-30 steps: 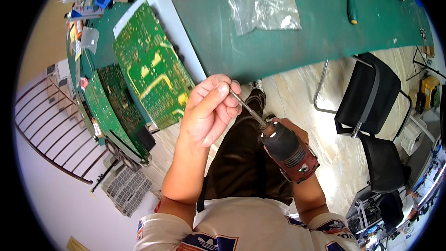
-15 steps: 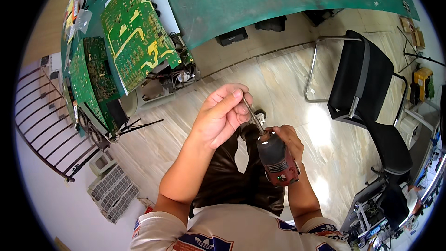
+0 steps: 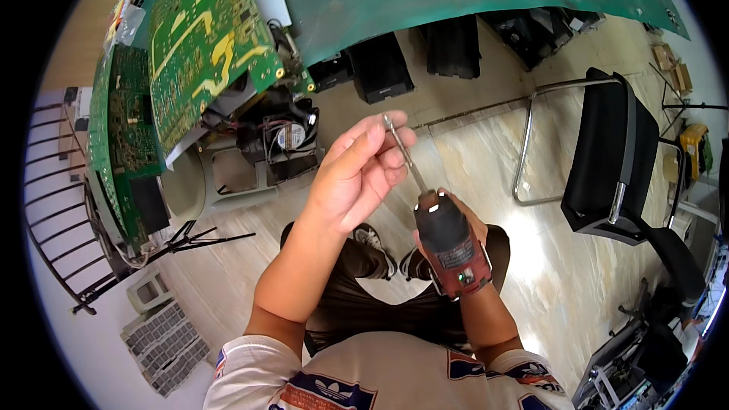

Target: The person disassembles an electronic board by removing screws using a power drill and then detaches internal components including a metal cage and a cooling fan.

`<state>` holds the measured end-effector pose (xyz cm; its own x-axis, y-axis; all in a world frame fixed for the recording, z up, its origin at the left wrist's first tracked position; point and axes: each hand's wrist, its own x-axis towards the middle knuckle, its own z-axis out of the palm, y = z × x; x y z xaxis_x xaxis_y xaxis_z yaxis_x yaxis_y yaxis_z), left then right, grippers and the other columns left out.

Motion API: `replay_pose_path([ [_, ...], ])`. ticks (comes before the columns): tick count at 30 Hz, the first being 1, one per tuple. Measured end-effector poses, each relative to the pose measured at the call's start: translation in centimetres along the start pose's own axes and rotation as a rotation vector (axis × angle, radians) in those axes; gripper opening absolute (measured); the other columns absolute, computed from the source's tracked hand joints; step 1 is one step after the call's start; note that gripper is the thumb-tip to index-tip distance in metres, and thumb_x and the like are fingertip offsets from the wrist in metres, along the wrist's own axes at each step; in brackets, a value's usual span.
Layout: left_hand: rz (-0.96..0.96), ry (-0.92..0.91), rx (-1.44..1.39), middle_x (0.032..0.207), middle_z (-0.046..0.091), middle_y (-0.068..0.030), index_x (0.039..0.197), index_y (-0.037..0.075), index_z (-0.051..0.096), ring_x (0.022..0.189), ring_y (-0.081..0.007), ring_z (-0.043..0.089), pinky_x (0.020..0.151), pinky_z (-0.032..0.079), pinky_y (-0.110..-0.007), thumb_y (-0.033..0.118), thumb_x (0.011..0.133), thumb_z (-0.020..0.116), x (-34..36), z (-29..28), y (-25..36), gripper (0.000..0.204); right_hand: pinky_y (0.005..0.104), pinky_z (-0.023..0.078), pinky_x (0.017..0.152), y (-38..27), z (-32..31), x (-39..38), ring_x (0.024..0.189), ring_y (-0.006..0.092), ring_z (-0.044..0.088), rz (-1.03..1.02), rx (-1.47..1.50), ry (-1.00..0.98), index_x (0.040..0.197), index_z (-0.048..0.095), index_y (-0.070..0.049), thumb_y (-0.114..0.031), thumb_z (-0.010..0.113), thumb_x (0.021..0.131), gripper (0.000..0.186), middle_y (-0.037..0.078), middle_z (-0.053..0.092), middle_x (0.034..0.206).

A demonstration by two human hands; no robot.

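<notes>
My right hand (image 3: pixel 480 229) is closed around a red and black cordless drill (image 3: pixel 452 247), its fingers partly hidden behind the body. A long, thin metal driver bit (image 3: pixel 411 164) sticks out of the drill's nose, slanting up and to the left. My left hand (image 3: pixel 355 169) has its fingers curled around the outer part of this bit, thumb close beside the tip and fingertips behind the shaft. Both hands are held in front of my body, above my lap and the floor.
A green-topped workbench (image 3: pixel 364 0) runs across the far side. Large green circuit boards (image 3: pixel 216 45) stand at the left, with a small fan (image 3: pixel 291 135) below. Black units (image 3: pixel 380 68) lie under the bench. A black chair (image 3: pixel 611 156) stands right; a black metal railing (image 3: pixel 57 205) is far left.
The bit's tip now shows above my left thumb, where it was covered before. The drill has shifted slightly left. The view has moved, showing more under the bench.
</notes>
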<state>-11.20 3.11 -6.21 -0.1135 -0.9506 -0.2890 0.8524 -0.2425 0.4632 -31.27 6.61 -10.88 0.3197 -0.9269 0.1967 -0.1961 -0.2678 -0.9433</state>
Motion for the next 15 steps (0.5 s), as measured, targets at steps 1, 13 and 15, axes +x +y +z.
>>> replay_pose_path([
  [1,0.012,-0.025,0.023,0.115,0.062,-0.0135,0.13,-0.002,0.05,0.086,-0.012,0.056,0.069,0.049,-0.024,0.027,0.1,0.057,-0.1,-0.6,0.0,0.042,0.0303,0.053,0.074,0.0,0.5,0.4,0.087,0.0236,0.064,-0.042,-0.08,-0.006,0.123,0.059,0.007,-0.009,0.079,0.071,0.058,0.015,0.065,0.094],
  [13,0.857,0.132,1.053,0.086,0.067,-0.0093,0.113,-0.003,0.061,0.063,-0.0111,0.057,0.055,0.046,-0.023,0.008,0.096,0.06,-6.0,-3.2,5.2,0.021,0.0359,0.053,0.083,5.0,6.8,3.6,0.095,0.0239,0.064,-0.14,0.302,-0.092,0.131,0.051,-0.003,-0.011,0.061,0.088,0.045,0.012,0.062,0.112],
  [15,1.171,0.255,1.492,0.086,0.068,-0.0057,0.105,-0.001,0.067,0.063,-0.0082,0.057,0.056,0.046,-0.022,0.004,0.089,0.069,-5.7,-2.6,7.0,0.017,0.0352,0.054,0.085,4.4,7.6,4.2,0.098,0.0237,0.065,-0.24,0.3,-0.089,0.133,0.049,-0.003,-0.01,0.06,0.088,0.047,0.013,0.062,0.115],
])
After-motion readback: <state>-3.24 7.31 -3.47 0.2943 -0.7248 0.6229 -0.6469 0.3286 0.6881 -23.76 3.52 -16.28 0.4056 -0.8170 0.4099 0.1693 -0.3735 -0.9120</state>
